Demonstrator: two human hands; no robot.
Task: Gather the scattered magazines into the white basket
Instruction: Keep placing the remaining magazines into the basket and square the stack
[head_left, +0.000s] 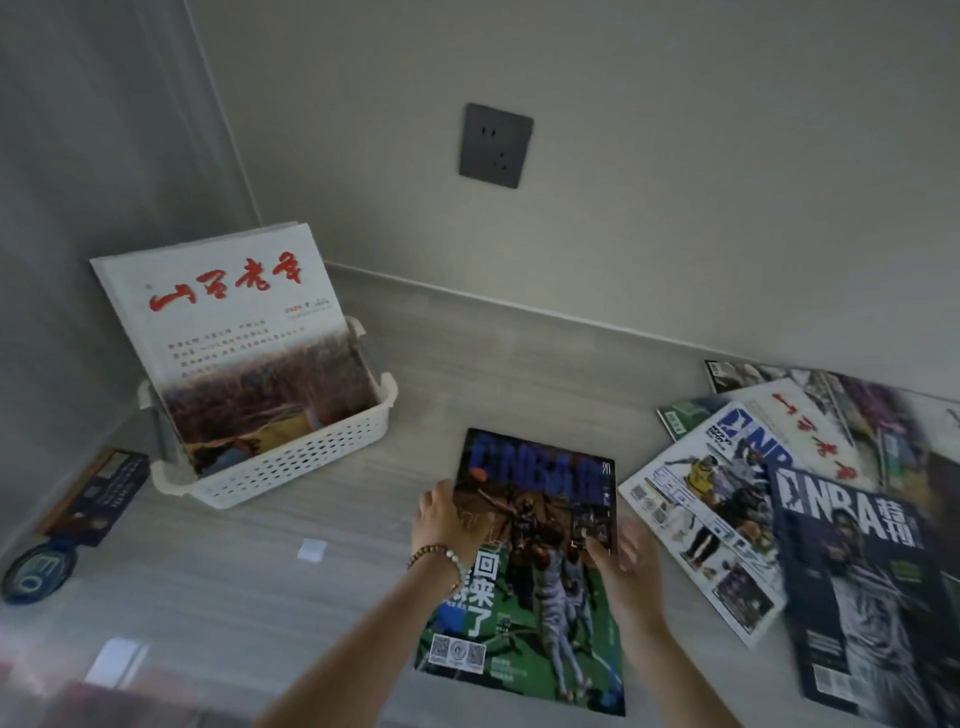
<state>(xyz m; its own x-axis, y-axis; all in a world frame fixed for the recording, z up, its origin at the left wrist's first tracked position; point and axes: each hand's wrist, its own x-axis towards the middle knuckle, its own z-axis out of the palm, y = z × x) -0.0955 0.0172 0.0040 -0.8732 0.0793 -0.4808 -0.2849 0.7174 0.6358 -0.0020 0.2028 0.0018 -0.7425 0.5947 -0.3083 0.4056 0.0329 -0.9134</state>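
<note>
Both hands clamp one magazine: left hand on its left edge, right hand on its right. The basket stands well left, already holding a tall upright magazine. More magazines lie scattered right. Pushing this floppy one in could buckle it or tip the basket.

We seem to be in a home: plain walls, a socket, a magazine-strewn counter.

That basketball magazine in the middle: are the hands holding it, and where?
Yes. The left hand grips the NBA magazine at its left edge, the right hand at its right edge.
</note>
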